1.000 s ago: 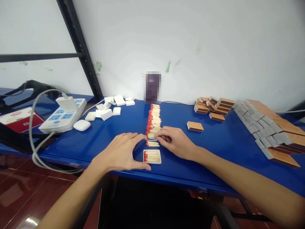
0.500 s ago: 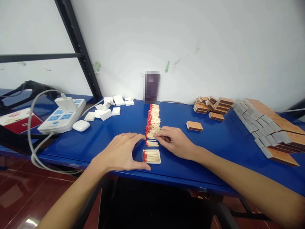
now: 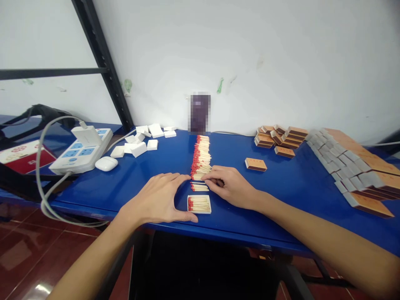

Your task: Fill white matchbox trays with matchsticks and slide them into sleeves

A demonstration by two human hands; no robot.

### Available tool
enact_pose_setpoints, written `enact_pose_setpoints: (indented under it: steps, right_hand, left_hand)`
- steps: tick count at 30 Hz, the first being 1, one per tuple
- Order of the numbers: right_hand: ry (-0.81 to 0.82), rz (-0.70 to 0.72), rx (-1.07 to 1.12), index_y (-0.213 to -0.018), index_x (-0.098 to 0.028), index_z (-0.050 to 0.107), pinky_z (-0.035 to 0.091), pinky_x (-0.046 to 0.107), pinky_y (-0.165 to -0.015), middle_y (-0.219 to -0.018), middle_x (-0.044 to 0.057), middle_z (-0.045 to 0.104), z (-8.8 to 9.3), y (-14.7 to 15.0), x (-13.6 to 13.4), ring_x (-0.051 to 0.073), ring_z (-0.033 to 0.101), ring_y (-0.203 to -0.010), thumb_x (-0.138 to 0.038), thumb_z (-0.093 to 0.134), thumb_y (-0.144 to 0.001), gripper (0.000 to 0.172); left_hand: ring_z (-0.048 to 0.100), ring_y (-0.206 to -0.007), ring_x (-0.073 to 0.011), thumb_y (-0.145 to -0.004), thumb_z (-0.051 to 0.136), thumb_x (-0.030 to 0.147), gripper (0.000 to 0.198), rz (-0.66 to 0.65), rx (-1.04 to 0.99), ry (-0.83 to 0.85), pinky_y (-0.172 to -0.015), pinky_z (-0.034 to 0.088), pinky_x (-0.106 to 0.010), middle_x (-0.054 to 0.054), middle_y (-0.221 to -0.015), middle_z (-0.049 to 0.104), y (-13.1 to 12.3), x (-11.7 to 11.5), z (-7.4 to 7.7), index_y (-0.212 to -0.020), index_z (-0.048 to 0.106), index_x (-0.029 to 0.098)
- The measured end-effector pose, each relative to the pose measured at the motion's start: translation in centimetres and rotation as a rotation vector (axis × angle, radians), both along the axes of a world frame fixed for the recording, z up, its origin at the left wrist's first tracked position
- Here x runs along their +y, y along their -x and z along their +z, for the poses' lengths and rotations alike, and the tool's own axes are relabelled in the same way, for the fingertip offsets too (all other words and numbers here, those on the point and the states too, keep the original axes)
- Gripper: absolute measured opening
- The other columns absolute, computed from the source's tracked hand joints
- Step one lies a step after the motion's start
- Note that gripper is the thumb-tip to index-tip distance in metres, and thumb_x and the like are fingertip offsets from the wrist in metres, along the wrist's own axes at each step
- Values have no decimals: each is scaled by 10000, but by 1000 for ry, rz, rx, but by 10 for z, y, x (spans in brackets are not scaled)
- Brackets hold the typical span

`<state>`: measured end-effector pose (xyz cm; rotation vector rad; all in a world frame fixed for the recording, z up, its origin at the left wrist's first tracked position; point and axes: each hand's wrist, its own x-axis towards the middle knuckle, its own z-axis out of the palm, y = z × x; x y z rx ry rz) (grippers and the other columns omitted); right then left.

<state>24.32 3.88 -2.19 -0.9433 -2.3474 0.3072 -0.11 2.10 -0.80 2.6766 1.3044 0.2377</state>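
Note:
A long row of red-tipped matches runs down the middle of the blue table. A small bunch of matches lies apart at its near end, just above a white tray holding matches. My left hand rests flat, fingers spread; its forefinger reaches the red tips of the row and its thumb lies beside the tray. My right hand has its fingertips curled against the bare ends of the matches at the row's near end.
Empty white trays lie at the back left near a power strip, its cable and a white earbud case. Orange matchbox sleeves are heaped at the back right, one lies alone, and stacked boxes line the right side.

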Motion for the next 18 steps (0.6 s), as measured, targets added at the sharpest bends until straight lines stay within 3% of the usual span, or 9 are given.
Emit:
enact_pose_setpoints:
  steps: [18]
  right_hand:
    - [77, -41, -4, -885, -166, 712, 360, 236, -588, -662, -14, 541, 4, 2, -1, 99, 457, -567, -154, 528, -913, 187]
  left_hand:
    - [483, -1307, -405, -631, 530, 904, 1061, -6, 6, 0, -1070, 377, -564, -158, -1407, 549, 1, 1, -2, -1433, 475, 211]
